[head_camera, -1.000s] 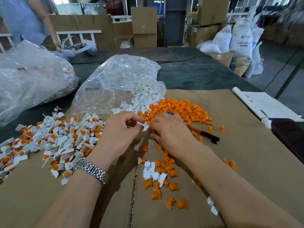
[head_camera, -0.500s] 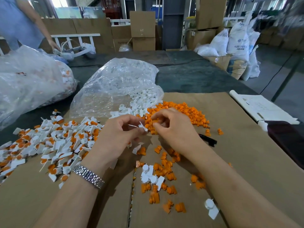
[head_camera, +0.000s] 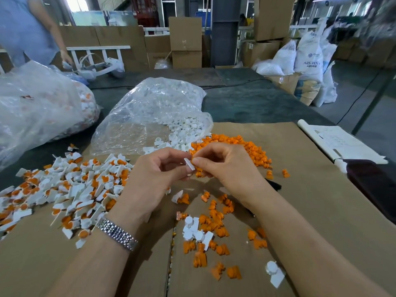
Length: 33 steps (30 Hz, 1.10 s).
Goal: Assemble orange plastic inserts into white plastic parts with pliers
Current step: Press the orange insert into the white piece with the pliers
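My left hand [head_camera: 154, 176] pinches a small white plastic part [head_camera: 189, 163] between thumb and fingers. Fingertip to fingertip with it, my right hand [head_camera: 227, 168] grips an orange insert [head_camera: 198, 170] against that part. Behind my hands lies a heap of loose orange inserts [head_camera: 246, 146]. Loose white parts [head_camera: 184, 133] spill from a clear bag [head_camera: 150, 112]. To the left spreads a pile of assembled white-and-orange pieces [head_camera: 70, 189]. The pliers [head_camera: 274, 185] lie on the cardboard, mostly hidden under my right wrist.
Brown cardboard [head_camera: 310, 211] covers the table. More orange inserts and white parts [head_camera: 205, 232] lie scattered between my forearms. A big clear bag [head_camera: 38, 112] sits far left, white papers [head_camera: 336, 142] at right. A person [head_camera: 27, 31] stands at the far left.
My right hand has left the pliers and the orange heap and come up to meet the left hand. Both hands have risen slightly, with the white part turned between them.
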Tool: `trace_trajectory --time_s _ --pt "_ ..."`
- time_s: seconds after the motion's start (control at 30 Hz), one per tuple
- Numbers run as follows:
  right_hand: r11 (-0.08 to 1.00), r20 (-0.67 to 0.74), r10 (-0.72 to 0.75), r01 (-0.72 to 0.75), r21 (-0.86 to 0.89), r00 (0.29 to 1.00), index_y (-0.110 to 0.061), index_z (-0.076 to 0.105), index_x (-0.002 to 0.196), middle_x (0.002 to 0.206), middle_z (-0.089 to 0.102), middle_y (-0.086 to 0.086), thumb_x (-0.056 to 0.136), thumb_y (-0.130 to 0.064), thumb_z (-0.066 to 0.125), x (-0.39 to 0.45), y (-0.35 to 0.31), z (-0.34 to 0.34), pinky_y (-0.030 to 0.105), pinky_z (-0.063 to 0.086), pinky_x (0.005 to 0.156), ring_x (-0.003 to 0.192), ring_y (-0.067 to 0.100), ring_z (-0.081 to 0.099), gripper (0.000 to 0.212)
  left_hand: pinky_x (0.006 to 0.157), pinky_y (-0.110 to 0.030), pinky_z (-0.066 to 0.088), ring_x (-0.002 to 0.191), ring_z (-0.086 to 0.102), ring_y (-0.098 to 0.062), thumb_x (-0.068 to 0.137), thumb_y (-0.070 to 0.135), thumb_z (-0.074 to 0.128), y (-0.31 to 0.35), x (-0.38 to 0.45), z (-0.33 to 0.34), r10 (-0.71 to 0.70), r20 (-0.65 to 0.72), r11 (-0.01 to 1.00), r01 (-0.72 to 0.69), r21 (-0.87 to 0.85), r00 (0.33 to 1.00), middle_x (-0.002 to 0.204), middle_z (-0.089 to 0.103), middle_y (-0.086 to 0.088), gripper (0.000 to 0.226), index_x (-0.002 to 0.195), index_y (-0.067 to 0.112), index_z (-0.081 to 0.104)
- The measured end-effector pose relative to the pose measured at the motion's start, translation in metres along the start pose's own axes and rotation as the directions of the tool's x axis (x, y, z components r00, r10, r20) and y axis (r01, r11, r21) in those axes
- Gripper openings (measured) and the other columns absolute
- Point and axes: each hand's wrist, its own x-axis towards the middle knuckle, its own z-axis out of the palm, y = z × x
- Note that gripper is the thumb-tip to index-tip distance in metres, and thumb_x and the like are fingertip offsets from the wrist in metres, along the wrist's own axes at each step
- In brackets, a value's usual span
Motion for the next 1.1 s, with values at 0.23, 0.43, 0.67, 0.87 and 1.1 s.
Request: trace_trajectory --time_s 0.23,0.43,0.67,0.87,1.1 --pt "0.992 0.007 0.009 -0.010 0.129 1.000 -0.018 0.070 0.105 0.086 0.071 0.007 0.092 -0.016 0.074 -0.002 -0.001 0.003 0.025 0.058 0.072 0.071 0.010 0.069 0.014 0.073 -0.015 0.056 0.083 0.076 -0.011 0.085 0.007 0.079 0.000 -0.001 0.006 0.096 -0.066 0.995 -0.096 0.009 0.993 0.092 0.079 0.007 0.026 0.103 0.024 0.075" --pt "0.990 0.056 -0.136 0.134 0.043 0.989 -0.023 0.073 0.112 0.094 0.071 -0.002 0.090 -0.016 0.076 -0.005 -0.006 -0.004 0.021 0.057 0.080 0.087 0.010 0.069 0.023 0.079 -0.022 0.058 0.087 0.076 -0.024 0.083 0.006 0.078 0.001 0.002 -0.003 0.026 -0.042 0.983 -0.034 -0.182 0.999 0.099 0.079 -0.005 0.028 0.109 0.016 0.074" --pt "0.974 0.040 -0.227 0.227 -0.008 0.973 -0.016 0.074 0.113 0.094 0.073 -0.001 0.092 -0.013 0.073 -0.009 -0.011 -0.003 0.033 0.059 0.086 0.090 0.013 0.070 0.021 0.080 -0.025 0.059 0.086 0.075 -0.025 0.085 0.003 0.076 -0.001 0.004 -0.010 0.039 0.010 0.971 -0.036 -0.236 0.999 0.102 0.079 -0.010 0.028 0.111 0.015 0.074" --pt "0.934 0.025 -0.302 0.301 -0.194 0.953 -0.017 0.073 0.113 0.096 0.071 -0.004 0.092 -0.014 0.073 -0.007 -0.009 -0.001 0.032 0.058 0.084 0.093 0.012 0.068 0.021 0.089 -0.034 0.060 0.100 0.076 -0.029 0.074 0.014 0.087 0.000 0.004 -0.010 -0.009 0.052 0.944 0.026 -0.330 0.999 0.105 0.078 -0.015 0.026 0.098 0.018 0.080" --pt "0.828 -0.003 -0.437 0.401 -0.393 0.899 -0.015 0.072 0.112 0.094 0.066 -0.003 0.092 -0.014 0.074 -0.008 -0.008 0.004 0.027 0.054 0.081 0.088 0.009 0.063 0.021 0.087 -0.033 0.060 0.101 0.074 -0.032 0.073 0.003 0.081 0.002 0.005 -0.010 -0.132 0.111 0.836 0.171 -0.521 0.985 0.103 0.076 -0.020 0.020 0.093 0.006 0.082"
